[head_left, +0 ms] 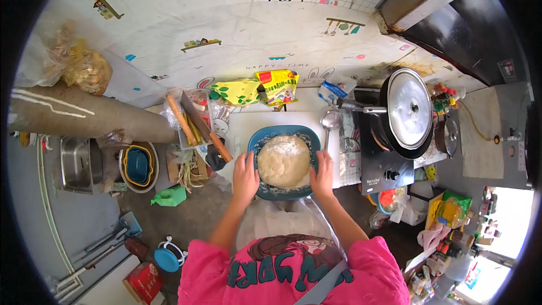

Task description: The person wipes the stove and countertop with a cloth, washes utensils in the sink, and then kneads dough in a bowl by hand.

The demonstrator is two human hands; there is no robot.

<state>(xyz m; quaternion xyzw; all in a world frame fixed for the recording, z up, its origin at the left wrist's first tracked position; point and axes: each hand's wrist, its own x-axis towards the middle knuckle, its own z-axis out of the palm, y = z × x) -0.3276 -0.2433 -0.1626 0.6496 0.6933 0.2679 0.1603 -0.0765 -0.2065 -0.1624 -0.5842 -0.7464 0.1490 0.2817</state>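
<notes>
A round lump of pale dough [282, 170], dusted with white flour on its upper part, lies in a dark blue basin [284, 194]. Flour clings to the basin's inner wall. My left hand [245, 177] grips the basin's left side, and my right hand [322, 174] grips the right side near the rim. Parts of the fingers at the rim are hard to make out. Just right of the basin lies a metal ladle [330, 121] on the white board [245, 120]. A cleaver [199, 116] and a rolling pin [179, 117] rest across a container to the left.
A lidded wok [409, 110] stands on the black stove [370, 166] at right, its handle pointing toward the board. Yellow packets [278, 87] stand against the wall. A thick pipe [90, 114] crosses the left side, above a steel sink [75, 161].
</notes>
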